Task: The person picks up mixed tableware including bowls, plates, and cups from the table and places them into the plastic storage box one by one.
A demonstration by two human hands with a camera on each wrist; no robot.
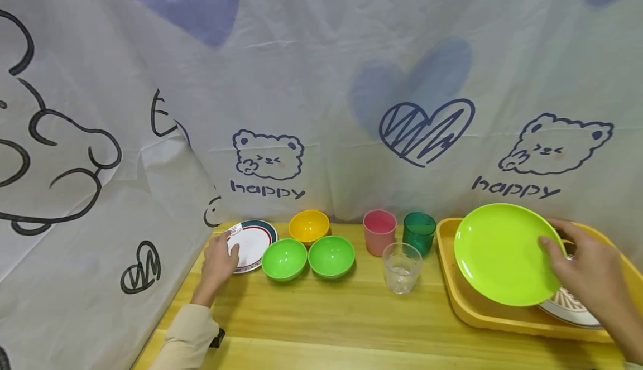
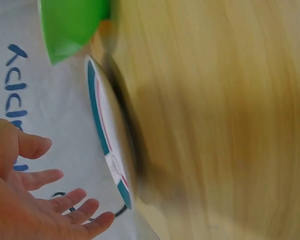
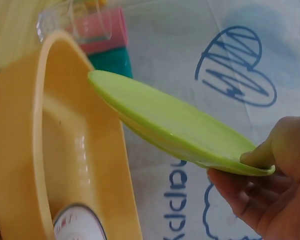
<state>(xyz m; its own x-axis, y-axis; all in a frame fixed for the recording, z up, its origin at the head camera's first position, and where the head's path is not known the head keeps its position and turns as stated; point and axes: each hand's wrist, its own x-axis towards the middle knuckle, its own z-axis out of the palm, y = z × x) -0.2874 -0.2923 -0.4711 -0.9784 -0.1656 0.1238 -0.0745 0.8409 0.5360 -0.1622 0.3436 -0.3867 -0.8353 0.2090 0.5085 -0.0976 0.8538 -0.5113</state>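
My right hand [image 1: 588, 267] pinches the edge of a lime-green plate [image 1: 507, 255], thumb on top and fingers beneath. It holds the plate tilted above a yellow basin [image 1: 464, 308]. A patterned white plate [image 1: 567, 310] lies inside the basin, partly hidden by the green one. At the table's left, my left hand [image 1: 217, 264] hovers beside a white plate with a teal and red rim [image 1: 253, 247]. In the left wrist view, its fingers [image 2: 77, 212] are spread and relaxed, apart from the plate [image 2: 107, 125], and hold nothing.
Two green bowls [image 1: 284, 259] stand just right of the rimmed plate, with an orange bowl [image 1: 308, 226] behind them. A pink cup [image 1: 379, 233], a dark green cup [image 1: 419, 233] and a clear cup [image 1: 402, 269] stand left of the basin. Printed cloth [image 1: 331, 107] hangs behind the table.
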